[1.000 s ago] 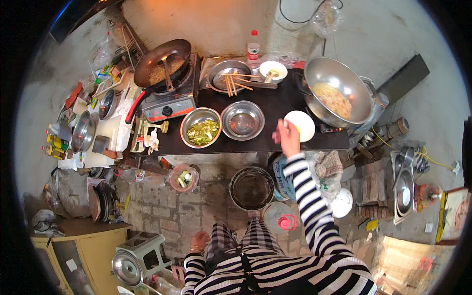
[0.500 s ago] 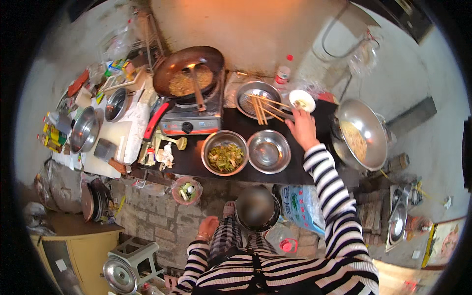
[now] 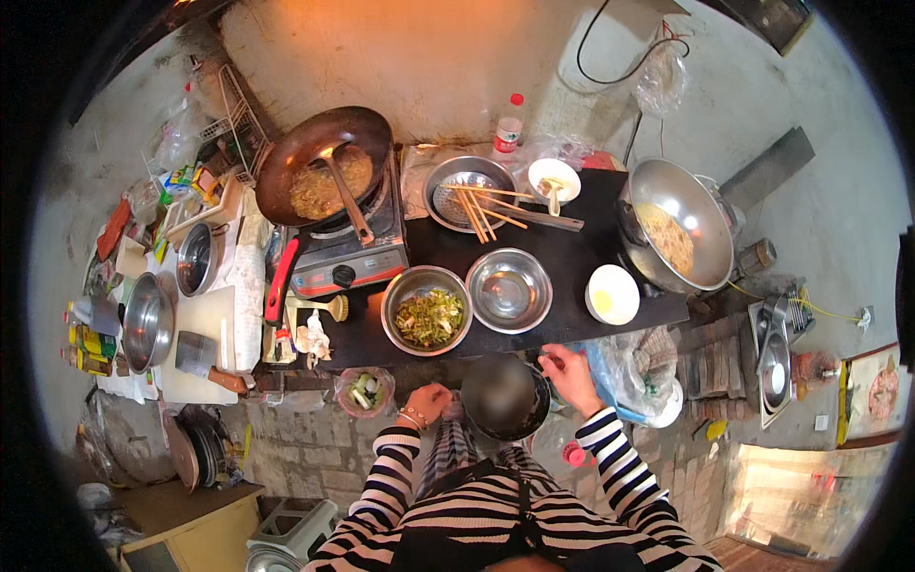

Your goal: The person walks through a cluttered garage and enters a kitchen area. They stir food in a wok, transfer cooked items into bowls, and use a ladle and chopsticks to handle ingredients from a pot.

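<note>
Below the table's front edge, my left hand (image 3: pixel 428 403) is loosely curled, with no object showing in it. It is just left of the dark pot (image 3: pixel 502 398), whose inside is blurred. My right hand (image 3: pixel 570 377) hovers at the table edge on the pot's other side. Its thumb and fingertips are drawn together; anything between them is too small to make out. Nearest on the table are an empty steel bowl (image 3: pixel 510 291), a steel bowl of cooked greens (image 3: pixel 428 322) and a white bowl (image 3: pixel 612 294) with something pale yellow inside.
On the stove (image 3: pixel 353 262) a wok (image 3: pixel 276 181) holds food and a spatula. Chopsticks lie across a strainer (image 3: pixel 443 195) beside a small white bowl (image 3: pixel 556 179) with a spoon. A large steel wok (image 3: pixel 701 214) stands right. At left are a cleaver (image 3: pixel 196 353) and cutting board (image 3: pixel 210 310).
My right hand has drawn back from the small white bowl to the table's front edge. My left hand has come up beside the pot. The pale-yellow bowl now shows. The whole view has shifted.
</note>
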A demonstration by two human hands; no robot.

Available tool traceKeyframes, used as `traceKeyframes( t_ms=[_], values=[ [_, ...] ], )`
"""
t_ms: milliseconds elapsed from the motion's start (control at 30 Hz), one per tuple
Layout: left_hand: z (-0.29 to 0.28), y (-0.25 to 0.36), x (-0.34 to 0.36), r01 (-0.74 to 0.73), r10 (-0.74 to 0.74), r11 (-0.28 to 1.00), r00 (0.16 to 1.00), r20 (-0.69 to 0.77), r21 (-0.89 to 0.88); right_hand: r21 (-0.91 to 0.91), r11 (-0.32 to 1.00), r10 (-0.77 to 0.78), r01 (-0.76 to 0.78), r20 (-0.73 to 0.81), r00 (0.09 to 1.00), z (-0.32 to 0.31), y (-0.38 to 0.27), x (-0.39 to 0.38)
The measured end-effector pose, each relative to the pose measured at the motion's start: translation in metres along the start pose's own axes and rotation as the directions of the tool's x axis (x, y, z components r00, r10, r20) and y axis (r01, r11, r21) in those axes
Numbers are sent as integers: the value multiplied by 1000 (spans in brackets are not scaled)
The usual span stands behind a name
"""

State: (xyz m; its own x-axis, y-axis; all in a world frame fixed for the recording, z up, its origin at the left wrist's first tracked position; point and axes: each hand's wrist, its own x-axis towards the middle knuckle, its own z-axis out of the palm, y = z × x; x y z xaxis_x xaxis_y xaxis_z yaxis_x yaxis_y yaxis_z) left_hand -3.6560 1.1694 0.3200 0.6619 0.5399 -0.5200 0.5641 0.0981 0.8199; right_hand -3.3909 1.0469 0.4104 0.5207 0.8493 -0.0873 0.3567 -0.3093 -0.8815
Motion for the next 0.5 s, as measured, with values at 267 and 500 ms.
traceKeyframes(
  t_ms=[267, 500],
  values=[
    [64, -48, -30, -60, 80, 965, 994, -71, 255, 197, 979, 30, -45, 83, 996, 1, 12, -40],
    [64, -74, -131, 22, 21, 988, 962, -273, 154, 89, 903, -429, 420, 133, 894, 58, -124, 48]
  ],
)
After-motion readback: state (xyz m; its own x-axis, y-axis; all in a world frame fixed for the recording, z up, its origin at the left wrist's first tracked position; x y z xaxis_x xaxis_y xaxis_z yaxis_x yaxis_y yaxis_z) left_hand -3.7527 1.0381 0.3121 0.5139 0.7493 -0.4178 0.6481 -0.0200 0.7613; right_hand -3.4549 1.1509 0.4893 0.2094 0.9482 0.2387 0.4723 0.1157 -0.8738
